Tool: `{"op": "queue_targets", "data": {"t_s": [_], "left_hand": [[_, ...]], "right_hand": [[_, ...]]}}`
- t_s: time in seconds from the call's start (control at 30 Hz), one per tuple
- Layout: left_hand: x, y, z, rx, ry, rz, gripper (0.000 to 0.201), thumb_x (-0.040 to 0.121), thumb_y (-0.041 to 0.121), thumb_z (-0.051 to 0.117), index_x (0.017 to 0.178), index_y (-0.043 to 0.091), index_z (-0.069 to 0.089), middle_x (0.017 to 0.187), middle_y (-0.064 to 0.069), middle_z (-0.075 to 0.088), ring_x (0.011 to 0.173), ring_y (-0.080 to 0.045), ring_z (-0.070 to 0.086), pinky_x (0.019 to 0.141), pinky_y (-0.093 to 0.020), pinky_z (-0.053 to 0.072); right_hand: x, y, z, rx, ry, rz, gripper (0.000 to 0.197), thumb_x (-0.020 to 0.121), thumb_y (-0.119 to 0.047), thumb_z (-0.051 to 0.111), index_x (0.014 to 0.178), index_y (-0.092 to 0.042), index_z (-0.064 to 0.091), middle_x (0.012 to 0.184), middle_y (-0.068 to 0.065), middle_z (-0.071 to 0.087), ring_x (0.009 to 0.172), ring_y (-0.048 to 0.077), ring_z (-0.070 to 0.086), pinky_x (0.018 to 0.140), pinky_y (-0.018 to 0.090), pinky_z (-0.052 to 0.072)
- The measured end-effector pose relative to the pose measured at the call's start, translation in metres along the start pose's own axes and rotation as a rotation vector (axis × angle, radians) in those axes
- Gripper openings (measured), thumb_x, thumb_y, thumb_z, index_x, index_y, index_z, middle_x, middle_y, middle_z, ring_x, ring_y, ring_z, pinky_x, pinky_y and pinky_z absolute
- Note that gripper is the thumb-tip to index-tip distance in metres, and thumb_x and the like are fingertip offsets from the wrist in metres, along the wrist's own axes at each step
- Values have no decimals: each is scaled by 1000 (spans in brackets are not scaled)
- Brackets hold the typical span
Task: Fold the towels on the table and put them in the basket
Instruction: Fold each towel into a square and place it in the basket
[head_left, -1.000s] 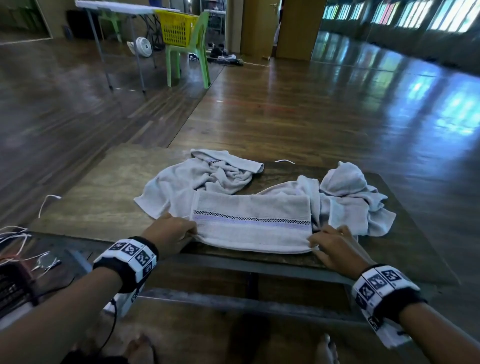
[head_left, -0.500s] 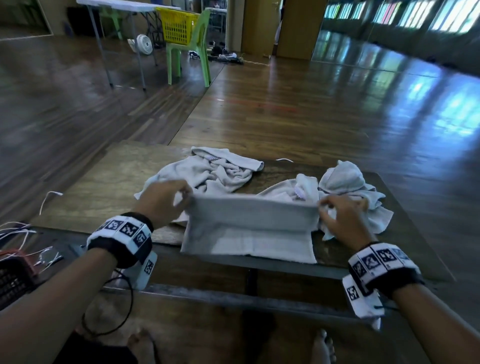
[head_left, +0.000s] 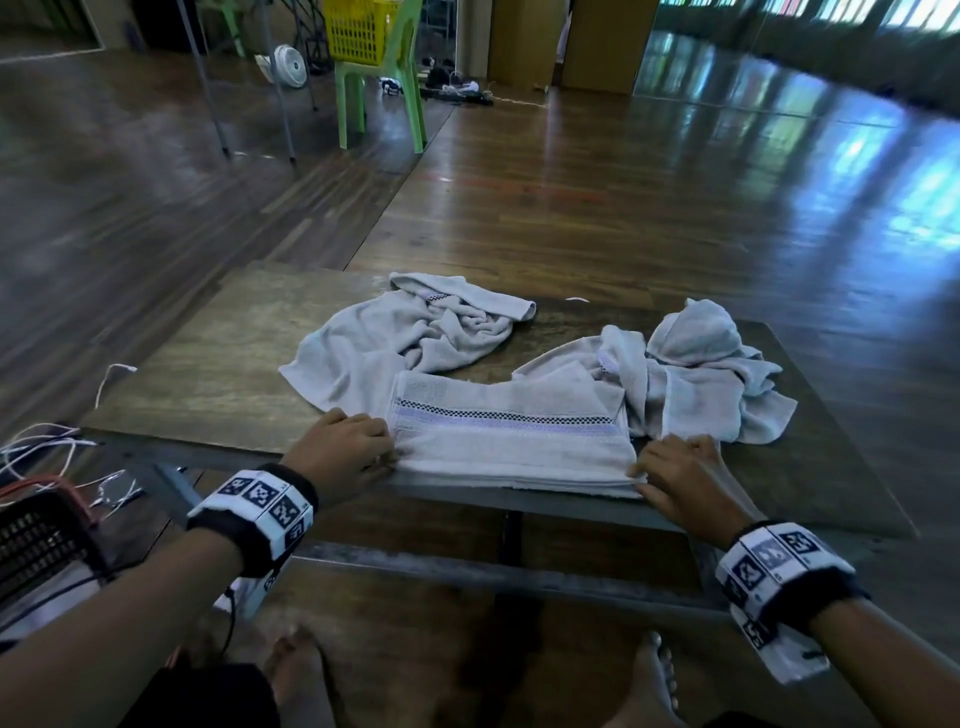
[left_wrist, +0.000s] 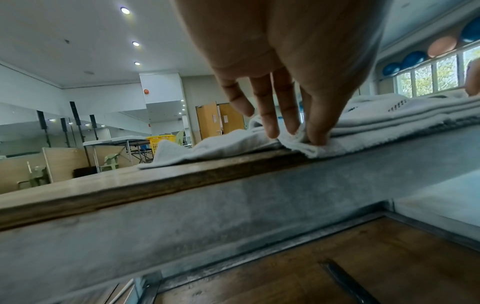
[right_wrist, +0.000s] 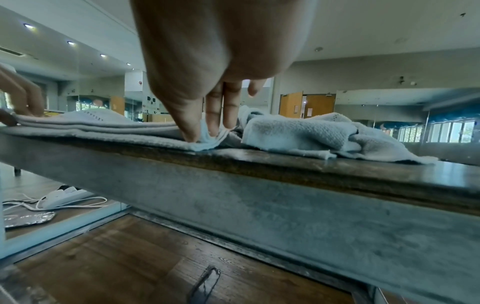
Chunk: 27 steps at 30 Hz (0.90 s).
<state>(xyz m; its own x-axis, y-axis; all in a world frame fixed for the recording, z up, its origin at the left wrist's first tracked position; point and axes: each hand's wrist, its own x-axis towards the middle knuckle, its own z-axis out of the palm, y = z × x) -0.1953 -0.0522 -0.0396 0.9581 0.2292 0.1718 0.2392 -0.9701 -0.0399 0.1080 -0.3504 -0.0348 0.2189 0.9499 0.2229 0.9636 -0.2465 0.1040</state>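
A folded grey towel with a checked and purple stripe lies in layers at the front edge of the wooden table. My left hand pinches its near left corner between thumb and fingers. At the near right corner, my right hand pinches the layers the same way. A crumpled towel lies behind on the left, partly under the folded one. Another crumpled towel lies on the right. A yellow basket sits on a green chair far across the room.
A dark basket and loose white cables sit on the floor at my left. A folding table and a fan stand near the chair. Open wooden floor lies between the two tables.
Half a second ago both hands held one towel edge raised above the table. They have brought it down to the front edge, and the towel lies flat with the stripe on top.
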Motion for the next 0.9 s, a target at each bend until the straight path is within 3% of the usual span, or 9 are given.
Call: {"op": "queue_targets", "data": {"t_s": [0.13, 0.2, 0.3, 0.4, 0.5, 0.67, 0.9], "left_hand": [[-3, -1, 5, -12, 28, -26, 12, 70, 30, 77, 74, 28, 67, 77, 11, 65, 69, -14, 64, 62, -29, 47], [-5, 1, 4, -24, 39, -29, 8, 76, 35, 66, 75, 27, 67, 80, 10, 66, 71, -15, 65, 64, -29, 48], [-9, 4, 3, -44, 42, -22, 30, 74, 47, 47, 79, 26, 68, 83, 10, 66, 76, -13, 66, 69, -27, 49], [-11, 5, 3, 21, 1, 20, 34, 62, 51, 67, 83, 25, 68, 86, 9, 65, 81, -13, 66, 72, -26, 50], [-8, 8, 6, 74, -14, 4, 38, 52, 39, 82, 81, 21, 65, 84, 5, 65, 77, -16, 66, 68, -28, 50], [-3, 7, 8, 43, 27, 0, 36, 49, 28, 85, 77, 22, 61, 80, 6, 64, 70, -16, 65, 64, -27, 48], [-2, -3, -14, -159, 121, -81, 19, 69, 29, 75, 82, 24, 62, 85, 11, 64, 79, -15, 63, 69, -30, 41]], "right_hand": [[-1, -1, -1, 1, 11, 10, 29, 58, -25, 86, 76, -30, 64, 73, -13, 63, 71, 12, 63, 70, 31, 22], [0, -2, -1, 1, -2, 18, 28, 58, -27, 86, 77, -30, 65, 74, -14, 63, 71, 12, 63, 70, 30, 22], [-3, 0, 1, 20, -29, 5, 26, 63, -33, 81, 84, -30, 67, 79, -14, 65, 75, 10, 63, 72, 30, 23], [-7, 4, 4, 23, -78, -16, 35, 64, -43, 76, 94, -29, 67, 87, -14, 65, 81, 10, 62, 77, 31, 31], [-6, 2, 4, -22, -95, -41, 41, 56, -36, 83, 93, -27, 66, 84, -11, 65, 80, 12, 63, 77, 29, 29], [-5, -1, 1, -14, -67, -66, 38, 52, -28, 88, 82, -26, 66, 77, -12, 65, 73, 11, 64, 73, 28, 25], [0, 6, -14, 89, 78, 37, 21, 69, -24, 75, 87, -27, 63, 80, -11, 62, 77, 11, 59, 71, 25, 20]]}}
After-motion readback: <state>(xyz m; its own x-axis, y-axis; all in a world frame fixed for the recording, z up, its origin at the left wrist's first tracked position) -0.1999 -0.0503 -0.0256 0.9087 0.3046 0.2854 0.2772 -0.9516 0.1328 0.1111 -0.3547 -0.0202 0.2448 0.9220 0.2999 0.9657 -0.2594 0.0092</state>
